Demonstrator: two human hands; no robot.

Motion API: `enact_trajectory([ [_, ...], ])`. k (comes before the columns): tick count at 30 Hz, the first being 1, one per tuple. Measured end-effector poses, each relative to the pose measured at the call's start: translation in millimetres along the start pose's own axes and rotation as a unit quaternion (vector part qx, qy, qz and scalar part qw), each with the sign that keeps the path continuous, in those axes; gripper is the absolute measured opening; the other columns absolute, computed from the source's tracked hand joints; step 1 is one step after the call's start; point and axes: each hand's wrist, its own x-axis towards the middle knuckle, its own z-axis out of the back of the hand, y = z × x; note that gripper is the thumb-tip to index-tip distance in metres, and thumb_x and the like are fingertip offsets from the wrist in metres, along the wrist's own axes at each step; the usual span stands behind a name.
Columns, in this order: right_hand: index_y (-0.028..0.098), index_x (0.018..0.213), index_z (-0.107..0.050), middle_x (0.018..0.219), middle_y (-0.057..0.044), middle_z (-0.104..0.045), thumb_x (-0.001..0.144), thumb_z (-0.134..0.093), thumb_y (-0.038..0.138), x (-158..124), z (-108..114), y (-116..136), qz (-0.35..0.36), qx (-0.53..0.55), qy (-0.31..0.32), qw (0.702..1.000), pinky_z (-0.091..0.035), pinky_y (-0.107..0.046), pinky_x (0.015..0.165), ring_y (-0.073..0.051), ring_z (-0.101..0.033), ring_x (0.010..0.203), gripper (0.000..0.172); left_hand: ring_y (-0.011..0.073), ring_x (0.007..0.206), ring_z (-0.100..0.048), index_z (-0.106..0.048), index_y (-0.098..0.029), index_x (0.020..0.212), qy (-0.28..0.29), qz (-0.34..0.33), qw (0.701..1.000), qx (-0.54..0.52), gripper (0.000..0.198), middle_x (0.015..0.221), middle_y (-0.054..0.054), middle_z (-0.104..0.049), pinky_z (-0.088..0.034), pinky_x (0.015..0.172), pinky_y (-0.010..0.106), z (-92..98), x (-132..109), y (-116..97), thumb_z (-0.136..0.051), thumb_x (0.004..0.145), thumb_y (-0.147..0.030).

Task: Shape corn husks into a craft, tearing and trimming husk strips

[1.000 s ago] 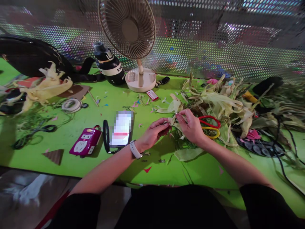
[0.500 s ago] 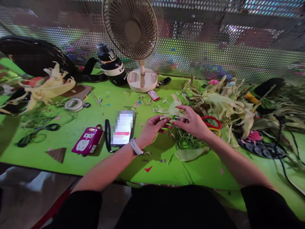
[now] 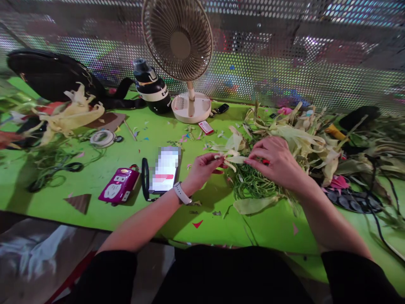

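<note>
Green bench (image 3: 202, 228), scrap-littered, backed by perforated metal (image 3: 262, 63). Husk strip (image 3: 236, 160) — pale, narrow, tapering — is held just off centre toward three o'clock, between both hands. Left hand (image 3: 205, 169): fingers curled, thumb and fingertips pinching its nine-o'clock end. Right hand (image 3: 272, 162): fingers bent, thumb and fingertips nipped on its three-o'clock end. Bottle (image 3: 154, 93) at eleven o'clock: black, pale-banded, contents hidden. Bag (image 3: 52, 76) at ten: contents likewise. Tray (image 3: 354, 202) toward four: round wells, contents unclear.
</note>
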Motion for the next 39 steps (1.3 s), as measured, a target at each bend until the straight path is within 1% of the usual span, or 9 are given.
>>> enact_trajectory([
  [4, 0.021, 0.087, -0.066, 0.11, -0.01, -0.067, 0.094, -0.056, 0.03, 2, -7, 16, 0.029, 0.117, -0.057, 0.991, -0.049, -0.037, 0.087, -0.022, -0.062, 0.104, 0.015, 0.0142, 0.065, -0.067, -0.073, -0.015, 0.087, 0.152, 0.043, 0.986, 0.046, 0.035, 0.072, 0.004, -0.071, -0.057, 0.057, 0.024, -5.9, -10, 2, -0.081, 0.067, -0.043],
  [8, 0.02, 0.092, -0.06, 0.084, -0.004, -0.07, 0.097, -0.049, 0.035, 3, -39, 27, -0.087, 0.245, -0.069, 0.963, -0.05, -0.026, 0.068, -0.015, -0.066, 0.075, 0.019, 0.0105, 0.057, -0.06, -0.073, -0.017, 0.084, 0.227, 0.018, 0.968, 0.103, 0.026, 0.072, 0.003, -0.069, -0.052, 0.051, 0.021, -10.0, -20, 3, -0.073, 0.075, -0.04],
  [12, 0.021, 0.092, -0.059, 0.075, -0.003, -0.069, 0.097, -0.046, 0.042, 1, -59, 30, -0.152, 0.209, -0.071, 0.963, -0.045, -0.024, 0.06, -0.014, -0.061, 0.06, 0.025, 0.0075, 0.05, -0.05, -0.071, -0.017, 0.086, 0.227, -0.026, 0.961, 0.156, 0.019, 0.066, 0.001, -0.064, -0.042, 0.047, 0.018, -10.5, -23, 1, -0.067, 0.08, -0.035],
  [17, 0.021, 0.096, -0.059, 0.071, -0.005, -0.068, 0.098, -0.041, 0.044, -1, -61, 32, -0.173, 0.146, -0.058, 0.972, -0.04, -0.025, 0.055, -0.016, -0.061, 0.055, 0.029, 0.0111, 0.063, -0.053, -0.07, -0.016, 0.081, 0.225, -0.081, 0.955, 0.174, 0.018, 0.072, 0.003, -0.063, -0.044, 0.058, 0.022, -12.0, -23, -2, -0.066, 0.08, -0.033],
  [29, 0.02, 0.096, -0.056, 0.063, -0.001, -0.061, 0.096, -0.043, 0.046, 1, -59, 33, -0.214, 0.159, -0.085, 0.96, -0.034, -0.025, 0.052, -0.012, -0.052, 0.049, 0.03, 0.0079, 0.056, -0.054, -0.068, -0.015, 0.081, 0.16, -0.011, 0.983, 0.089, 0.029, 0.068, 0.001, -0.065, -0.045, 0.052, 0.02, -15.0, -20, 11, -0.077, 0.072, -0.041],
  [31, 0.019, 0.095, -0.057, 0.062, 0.001, -0.058, 0.094, -0.047, 0.049, 5, -54, 28, -0.221, 0.2, -0.056, 0.953, -0.033, -0.025, 0.053, -0.012, -0.051, 0.051, 0.031, 0.0101, 0.061, -0.061, -0.067, -0.015, 0.081, 0.151, 0.007, 0.985, 0.079, 0.031, 0.073, 0.002, -0.067, -0.05, 0.054, 0.021, -14.4, -18, 9, -0.077, 0.071, -0.043],
  [34, 0.018, 0.094, -0.059, 0.062, 0.002, -0.056, 0.086, -0.059, 0.055, 9, -44, 13, -0.212, 0.286, 0.068, 0.932, -0.033, -0.024, 0.052, -0.012, -0.049, 0.053, 0.038, 0.0134, 0.07, -0.068, -0.064, -0.015, 0.083, 0.162, 0.041, 0.984, 0.057, 0.036, 0.077, 0.003, -0.069, -0.056, 0.057, 0.022, -11.8, -16, 2, -0.078, 0.07, -0.046],
  [36, 0.017, 0.098, -0.061, 0.066, 0.002, -0.058, 0.08, -0.065, 0.057, 11, -36, -1, -0.21, 0.345, 0.158, 0.901, -0.032, -0.024, 0.051, -0.011, -0.048, 0.055, 0.044, 0.013, 0.068, -0.069, -0.063, -0.014, 0.084, 0.17, 0.062, 0.982, 0.053, 0.039, 0.074, 0.001, -0.068, -0.056, 0.057, 0.021, -8.7, -14, -3, -0.079, 0.069, -0.045],
  [39, 0.018, 0.108, -0.062, 0.069, 0.002, -0.059, 0.079, -0.07, 0.052, 12, -25, -21, -0.222, 0.424, 0.211, 0.852, -0.035, -0.023, 0.051, -0.011, -0.05, 0.057, 0.046, 0.0101, 0.062, -0.066, -0.063, -0.012, 0.084, 0.172, 0.081, 0.981, 0.044, 0.04, 0.07, -0.001, -0.066, -0.056, 0.056, 0.02, -3.3, -10, -7, -0.082, 0.067, -0.043],
])
